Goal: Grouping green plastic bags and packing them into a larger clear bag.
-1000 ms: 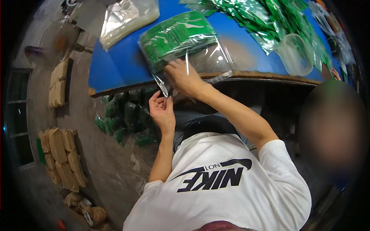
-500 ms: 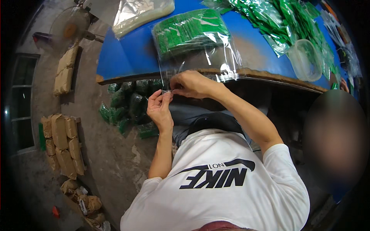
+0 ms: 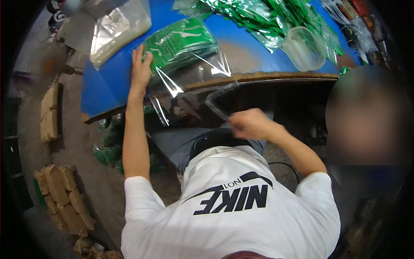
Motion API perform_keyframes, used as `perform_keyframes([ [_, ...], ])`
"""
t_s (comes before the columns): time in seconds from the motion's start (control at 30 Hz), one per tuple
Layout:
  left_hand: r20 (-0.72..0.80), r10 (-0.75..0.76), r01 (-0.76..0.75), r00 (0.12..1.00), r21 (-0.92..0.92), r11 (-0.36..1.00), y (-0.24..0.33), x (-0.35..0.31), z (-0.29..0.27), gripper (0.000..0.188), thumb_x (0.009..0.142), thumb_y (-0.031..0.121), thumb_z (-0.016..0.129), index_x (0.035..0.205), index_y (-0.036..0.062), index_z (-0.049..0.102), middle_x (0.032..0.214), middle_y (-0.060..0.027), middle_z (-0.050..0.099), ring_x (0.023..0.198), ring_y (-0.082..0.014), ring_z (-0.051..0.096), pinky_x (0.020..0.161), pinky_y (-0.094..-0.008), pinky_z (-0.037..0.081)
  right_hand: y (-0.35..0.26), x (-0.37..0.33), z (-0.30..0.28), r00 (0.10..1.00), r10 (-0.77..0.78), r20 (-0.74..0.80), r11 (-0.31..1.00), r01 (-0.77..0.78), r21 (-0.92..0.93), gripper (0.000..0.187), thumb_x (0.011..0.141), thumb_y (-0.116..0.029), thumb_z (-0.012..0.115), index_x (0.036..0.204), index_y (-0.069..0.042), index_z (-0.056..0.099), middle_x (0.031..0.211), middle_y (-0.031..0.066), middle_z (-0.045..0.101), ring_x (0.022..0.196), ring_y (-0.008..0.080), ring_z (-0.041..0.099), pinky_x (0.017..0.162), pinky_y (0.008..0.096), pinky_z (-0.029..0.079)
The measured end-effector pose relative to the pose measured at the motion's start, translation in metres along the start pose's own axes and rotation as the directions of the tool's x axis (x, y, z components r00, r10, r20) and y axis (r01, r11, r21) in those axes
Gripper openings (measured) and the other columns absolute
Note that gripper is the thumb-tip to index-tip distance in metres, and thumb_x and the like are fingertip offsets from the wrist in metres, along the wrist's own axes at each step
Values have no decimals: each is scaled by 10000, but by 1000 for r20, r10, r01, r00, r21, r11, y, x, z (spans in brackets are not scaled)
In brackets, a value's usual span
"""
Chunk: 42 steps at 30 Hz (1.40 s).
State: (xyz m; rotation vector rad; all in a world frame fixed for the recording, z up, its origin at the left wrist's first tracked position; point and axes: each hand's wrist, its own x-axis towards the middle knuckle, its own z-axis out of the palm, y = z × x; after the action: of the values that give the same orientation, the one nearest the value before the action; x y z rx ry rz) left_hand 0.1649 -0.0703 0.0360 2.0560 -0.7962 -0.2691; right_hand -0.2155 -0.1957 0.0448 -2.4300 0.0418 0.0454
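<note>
Left hand (image 3: 141,71) against glossy green bundle (image 3: 185,42)

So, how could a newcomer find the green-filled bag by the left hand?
At the blue table, find the left hand. Just right lies the clear bag, partly overhanging the table. Its green contents are neatly stacked, unlike the scattered green packets farther right.

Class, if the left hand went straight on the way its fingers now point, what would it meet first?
The left hand would probably meet the clear bags first, across a strip of table, though its height is unclear.
</note>
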Motion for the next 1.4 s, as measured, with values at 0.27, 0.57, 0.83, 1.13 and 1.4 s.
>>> perform_keyframes([
  [0.27, -459, 319, -319, 829, 81, 944, 2, -70, -7, 122, 938, 77, 640, 1003, -12, 690, 1153, -156, 660, 1058, -277, 638, 950, -357, 480, 66, -193, -32, 698, 624, 350, 765, -637, -93, 211, 758, -168, 701, 875, 8, 703, 814, 203, 698, 795, 360, 698, 749, 423, 555],
  [0.57, -234, 590, -477, 773, 399, 783, -12, -140, 1, 388, 760, -147, 587, 1028, 77, 758, 1117, -110, 659, 1054, -301, 638, 912, -387, 508, 71, 50, -72, 789, -235, -568, 947, 53, -318, 277, 803, 49, 682, 1059, -57, 662, 1044, 111, 637, 912, 273, 653, 756, 359, 535],
  [0.83, -153, 719, -586, 678, 478, 654, -3, -132, -12, 356, 712, -76, 708, 1006, 118, 765, 1089, -71, 662, 1039, -268, 650, 875, -382, 510, 73, 71, -70, 801, -374, -468, 871, 131, -473, 314, 759, 31, 697, 1048, -86, 661, 1081, 101, 625, 923, 298, 640, 765, 387, 537],
  [1.13, -77, 742, -644, 666, 441, 625, -5, -126, -23, 182, 743, -21, 732, 899, 60, 681, 1004, -61, 654, 1031, -266, 650, 882, -392, 512, 81, 74, -71, 792, -343, -505, 901, 126, -415, 311, 734, 5, 704, 1024, -90, 644, 1084, 105, 628, 945, 319, 637, 783, 403, 527],
  [1.4, -189, 687, -613, 701, 331, 717, -7, -116, -26, 148, 890, -44, 626, 1005, 10, 552, 1061, -154, 608, 1026, -289, 619, 906, -373, 487, 64, 90, -89, 735, -324, -596, 928, 125, -350, 177, 842, -15, 681, 1006, -55, 627, 1035, 124, 635, 940, 322, 641, 776, 392, 524],
])
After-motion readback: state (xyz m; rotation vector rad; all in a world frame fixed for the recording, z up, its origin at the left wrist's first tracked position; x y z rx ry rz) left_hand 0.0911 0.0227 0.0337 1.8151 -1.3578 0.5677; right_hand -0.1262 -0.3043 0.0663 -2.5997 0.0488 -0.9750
